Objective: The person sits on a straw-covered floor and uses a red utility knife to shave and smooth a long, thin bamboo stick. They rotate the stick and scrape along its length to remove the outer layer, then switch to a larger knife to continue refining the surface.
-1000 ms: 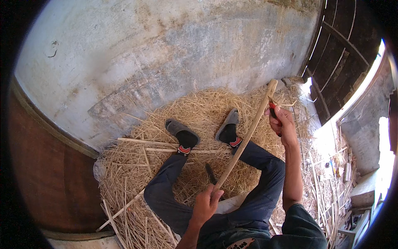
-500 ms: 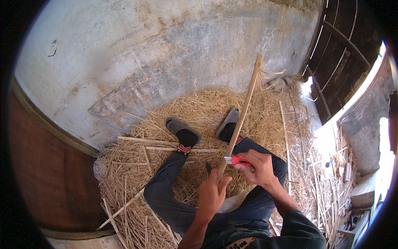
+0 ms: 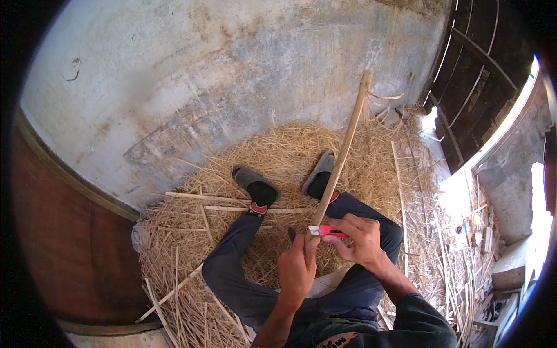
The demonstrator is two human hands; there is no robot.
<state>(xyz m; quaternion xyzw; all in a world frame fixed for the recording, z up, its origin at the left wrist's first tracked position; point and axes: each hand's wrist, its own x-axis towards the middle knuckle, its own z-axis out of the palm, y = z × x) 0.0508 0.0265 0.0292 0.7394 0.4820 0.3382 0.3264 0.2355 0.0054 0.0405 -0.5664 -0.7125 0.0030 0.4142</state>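
A long pale wooden strip (image 3: 342,156), bamboo by its look, slants up and away from my lap toward the wall. My left hand (image 3: 297,269) is closed around its near end, the thumb pressed along it. A small dark pointed piece (image 3: 292,234) shows beside the left fingers; what it belongs to is hidden. My right hand (image 3: 362,240) grips a red box cutter (image 3: 332,231), whose blade lies across the strip just beyond the left fingertips. Thin curled shavings (image 3: 387,96) hang from the strip's far end.
Shavings (image 3: 278,145) cover the floor around my outstretched legs and shoes (image 3: 255,182). Loose pale strips (image 3: 174,293) lie at the left, more at the right. A stained wall (image 3: 232,75) stands ahead, a brown panel (image 3: 69,232) at left and dark boards (image 3: 476,75) at right.
The box cutter has moved down the strip, closer to my left fingers. The strip's far end has risen slightly and shifted right, and its hanging shavings have moved.
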